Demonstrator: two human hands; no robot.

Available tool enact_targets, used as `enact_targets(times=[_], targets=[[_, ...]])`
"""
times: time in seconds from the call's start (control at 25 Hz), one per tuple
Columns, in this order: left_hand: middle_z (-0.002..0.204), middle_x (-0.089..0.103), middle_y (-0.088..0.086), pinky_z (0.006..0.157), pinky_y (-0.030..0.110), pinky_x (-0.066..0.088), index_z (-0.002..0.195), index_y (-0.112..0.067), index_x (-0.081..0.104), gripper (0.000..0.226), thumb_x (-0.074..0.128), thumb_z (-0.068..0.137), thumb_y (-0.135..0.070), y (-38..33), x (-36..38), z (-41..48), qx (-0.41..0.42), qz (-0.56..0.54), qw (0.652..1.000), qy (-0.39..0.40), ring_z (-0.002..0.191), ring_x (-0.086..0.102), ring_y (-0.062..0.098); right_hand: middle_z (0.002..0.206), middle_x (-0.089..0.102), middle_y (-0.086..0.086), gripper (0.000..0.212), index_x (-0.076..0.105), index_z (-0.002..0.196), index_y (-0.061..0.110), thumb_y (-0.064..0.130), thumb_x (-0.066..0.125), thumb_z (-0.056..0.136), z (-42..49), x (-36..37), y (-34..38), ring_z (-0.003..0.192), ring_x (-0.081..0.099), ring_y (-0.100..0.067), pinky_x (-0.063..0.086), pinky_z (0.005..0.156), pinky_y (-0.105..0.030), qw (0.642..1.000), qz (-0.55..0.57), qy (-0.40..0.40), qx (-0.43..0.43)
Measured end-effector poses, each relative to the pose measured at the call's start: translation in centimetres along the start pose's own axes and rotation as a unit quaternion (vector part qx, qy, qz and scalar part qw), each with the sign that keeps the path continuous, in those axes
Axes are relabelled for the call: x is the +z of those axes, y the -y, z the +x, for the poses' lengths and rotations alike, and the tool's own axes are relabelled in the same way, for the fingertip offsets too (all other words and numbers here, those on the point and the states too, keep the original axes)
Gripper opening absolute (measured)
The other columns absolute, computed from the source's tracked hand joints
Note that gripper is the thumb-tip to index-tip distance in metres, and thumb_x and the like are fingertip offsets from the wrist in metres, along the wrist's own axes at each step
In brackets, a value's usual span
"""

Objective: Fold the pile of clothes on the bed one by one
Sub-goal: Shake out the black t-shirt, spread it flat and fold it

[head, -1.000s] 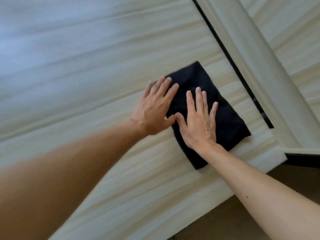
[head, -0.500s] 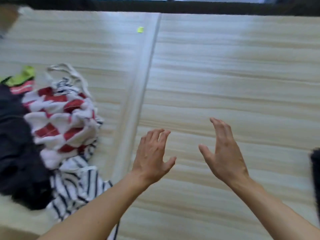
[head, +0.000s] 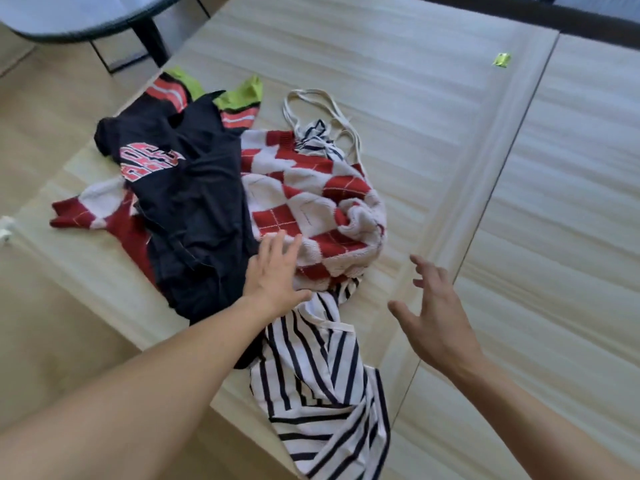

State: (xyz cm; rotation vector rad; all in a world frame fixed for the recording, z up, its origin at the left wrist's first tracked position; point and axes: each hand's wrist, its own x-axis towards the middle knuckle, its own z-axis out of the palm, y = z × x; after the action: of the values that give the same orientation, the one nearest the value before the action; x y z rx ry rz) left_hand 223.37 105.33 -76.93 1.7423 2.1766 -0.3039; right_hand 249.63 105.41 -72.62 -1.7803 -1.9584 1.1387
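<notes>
Pile (head: 263, 188) lies unfolded at the bed's (head: 415, 81) left corner: black jersey (head: 194, 209) on the left, checked sweater (head: 322, 199) beside it, striped top (head: 322, 382) trailing to the near edge. Left hand (head: 277, 275) is flat with fingers straight, over the jersey/sweater boundary; contact unclear. Right hand (head: 436, 320) has fingers spread and loosely bent, holds nothing, and is over bare bed just right of the pile. Green scrap (head: 501, 59) sits far back.
</notes>
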Motion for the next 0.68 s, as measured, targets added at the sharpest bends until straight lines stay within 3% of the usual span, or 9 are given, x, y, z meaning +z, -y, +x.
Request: enact_targets(times=[0.16,0.28,0.32,0.4,0.48,0.56,0.6,0.64,0.68], targets=[[0.140,0.048,0.005,0.110,0.044,0.031,0.132,-0.024,0.053,0.048,0.068,0.087,-0.036,-3.0,1.1,3.6,-0.016,-0.013,1.000,-0.015,0.133,0.038,0.027,0.145,0.039,0.003,0.075,0.026,0.155,0.029,0.028,0.067,0.092,0.6,2.1,0.5,0.126,0.050,-0.010,0.040,0.102,-0.028,0.999,0.017,0.027,0.018],[0.086,0.059,-0.003,0.092,0.041,0.032,0.096,-0.023,0.054,0.004,0.055,0.092,-0.023,-6.1,-1.0,4.3,-0.018,-0.162,0.980,-0.115,0.095,0.056,0.028,0.143,0.045,0.002,0.077,0.031,0.153,0.031,0.038,0.072,0.089,1.4,1.2,-0.2,0.121,0.053,-0.011,0.044,0.098,-0.032,0.986,0.111,0.049,0.110],[0.072,0.053,-0.006,0.087,0.040,0.034,0.088,-0.021,0.048,0.007,0.054,0.091,-0.021,-7.2,-2.5,3.9,0.006,-0.227,0.962,-0.149,0.083,0.056,0.028,0.142,0.049,0.000,0.079,0.034,0.151,0.031,0.047,0.074,0.085,1.8,0.5,-0.2,0.120,0.057,-0.014,0.047,0.100,-0.037,0.962,0.208,0.055,0.167],[0.064,0.052,-0.006,0.074,0.039,0.042,0.085,-0.019,0.044,0.008,0.050,0.090,-0.023,-9.0,-5.9,2.3,0.084,-0.351,0.908,-0.214,0.070,0.056,0.027,0.141,0.055,-0.010,0.089,0.039,0.145,0.034,0.065,0.076,0.071,2.7,-1.0,0.3,0.119,0.063,-0.024,0.050,0.102,-0.053,0.865,0.427,0.075,0.254],[0.067,0.057,-0.006,0.062,0.037,0.044,0.086,-0.023,0.046,0.007,0.049,0.092,-0.025,-10.7,-10.0,-0.7,0.171,-0.435,0.848,-0.250,0.062,0.055,0.019,0.141,0.055,-0.019,0.103,0.034,0.149,0.036,0.073,0.075,0.062,3.8,-3.3,1.3,0.120,0.065,-0.034,0.048,0.100,-0.065,0.766,0.579,0.115,0.253],[0.070,0.058,-0.006,0.064,0.037,0.041,0.088,-0.026,0.047,0.006,0.050,0.093,-0.028,-12.7,-13.0,-4.1,0.270,-0.446,0.819,-0.240,0.064,0.055,0.019,0.142,0.055,-0.010,0.085,0.039,0.145,0.027,0.071,0.061,0.075,4.9,-5.8,2.2,0.124,0.062,-0.028,0.047,0.103,-0.060,0.673,0.691,0.173,0.200],[0.074,0.059,-0.003,0.068,0.038,0.040,0.089,-0.023,0.050,0.009,0.051,0.093,-0.031,-13.8,-13.7,-5.7,0.314,-0.422,0.818,-0.233,0.069,0.055,0.021,0.135,0.056,0.003,0.087,0.028,0.154,0.016,0.064,0.051,0.085,4.9,-7.2,3.1,0.117,0.061,-0.018,0.049,0.104,-0.048,0.660,0.700,0.181,0.201],[0.079,0.060,-0.001,0.073,0.041,0.041,0.089,-0.018,0.054,0.016,0.052,0.094,-0.033,-14.9,-13.9,-7.1,0.350,-0.389,0.823,-0.222,0.075,0.055,0.023,0.118,0.058,0.013,0.031,0.028,0.115,0.043,0.054,0.045,0.092,5.3,-8.4,3.6,0.103,0.061,-0.009,0.053,0.098,-0.034,0.650,0.706,0.213,0.183],[0.084,0.060,0.001,0.077,0.044,0.041,0.092,-0.014,0.057,0.023,0.054,0.095,-0.036,-15.9,-13.7,-8.3,0.371,-0.362,0.830,-0.207,0.080,0.054,0.025,0.100,0.064,0.010,0.021,0.054,0.105,0.026,0.043,0.046,0.095,5.6,-9.4,4.2,0.087,0.066,-0.010,0.058,0.084,-0.026,0.685,0.680,0.192,0.180]])
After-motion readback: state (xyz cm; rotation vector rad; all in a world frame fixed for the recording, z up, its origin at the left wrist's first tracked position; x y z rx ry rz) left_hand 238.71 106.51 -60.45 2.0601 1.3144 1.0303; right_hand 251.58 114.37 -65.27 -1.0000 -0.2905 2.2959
